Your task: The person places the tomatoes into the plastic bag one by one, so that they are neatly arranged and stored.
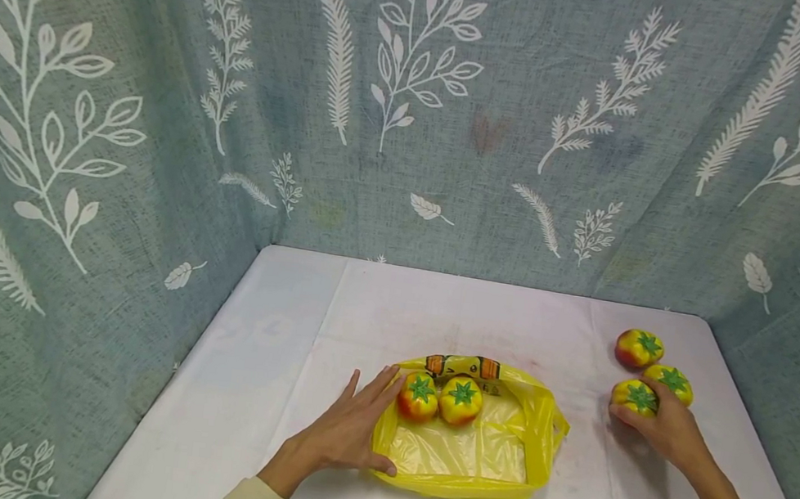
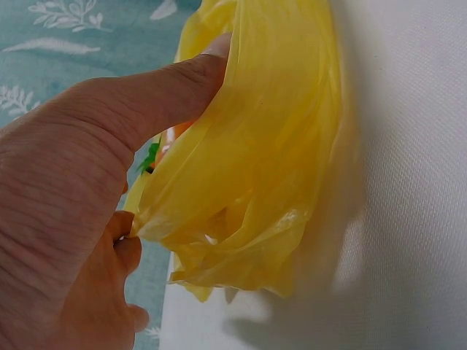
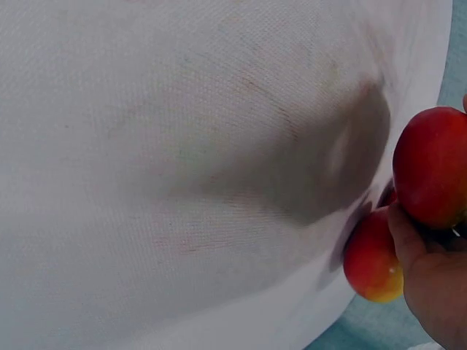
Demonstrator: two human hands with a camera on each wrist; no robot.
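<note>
A yellow plastic bag (image 1: 458, 487) lies spread on the white table, its mouth facing up. Two red-and-yellow tomatoes with green star-shaped tops, the left tomato (image 1: 418, 397) and the right tomato (image 1: 461, 401), sit side by side at its back left. My left hand (image 1: 342, 428) is spread at the bag's left rim; in the left wrist view its thumb (image 2: 175, 91) reaches inside the plastic edge. My right hand (image 1: 672, 429) grips another tomato (image 1: 635, 397) between thumb and fingers at the table's right. In the right wrist view this held tomato (image 3: 430, 168) is raised, its red underside showing.
Two more tomatoes rest just behind the right hand, the farther tomato (image 1: 639, 348) and the nearer tomato (image 1: 670, 382). A white cloth (image 1: 270, 350) covers the table. Patterned blue-green curtains (image 1: 415, 119) hang behind it and on both sides.
</note>
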